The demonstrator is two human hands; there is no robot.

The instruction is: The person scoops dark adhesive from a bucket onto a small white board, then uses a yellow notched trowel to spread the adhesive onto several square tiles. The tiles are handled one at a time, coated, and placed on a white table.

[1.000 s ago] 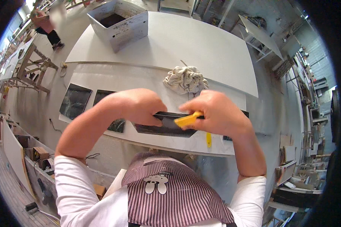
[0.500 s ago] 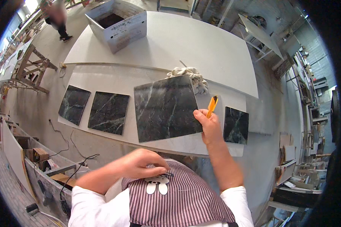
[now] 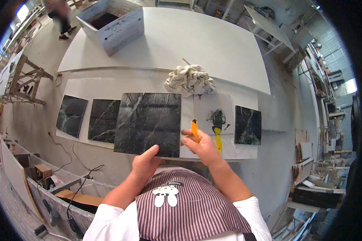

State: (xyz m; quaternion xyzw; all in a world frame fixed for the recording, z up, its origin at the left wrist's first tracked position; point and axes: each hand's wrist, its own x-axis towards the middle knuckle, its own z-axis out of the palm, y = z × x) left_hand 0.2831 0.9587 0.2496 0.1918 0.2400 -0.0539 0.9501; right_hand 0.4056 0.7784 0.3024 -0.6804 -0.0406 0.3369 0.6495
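A large dark green-black stone tile (image 3: 149, 124) with pale veins is held in front of me, over the white slab. My left hand (image 3: 146, 162) grips its lower edge, thumb on the face and fingers hidden underneath. Close by the tile's right edge, my right hand (image 3: 201, 148) is closed around a yellow utility knife (image 3: 195, 131), which points away from me. Whether its fingertips touch the tile I cannot tell. Right of this hand, a yellow-handled spreader (image 3: 217, 138) rests on a grey board (image 3: 225, 103) smeared with black paste.
Two smaller dark tiles (image 3: 71, 116) (image 3: 102, 120) lie to the left, and another dark tile (image 3: 247, 125) to the right. A crumpled cream cloth (image 3: 190, 79) sits behind the board. Farther back are an open white box (image 3: 124, 32) and a white panel (image 3: 205, 40). A person (image 3: 60, 18) stands far left.
The large tile has come lower and nearer, moving left. My left hand has gone from my apron to its lower edge. My right hand has left its grip on the tile's edge, still holding the knife.
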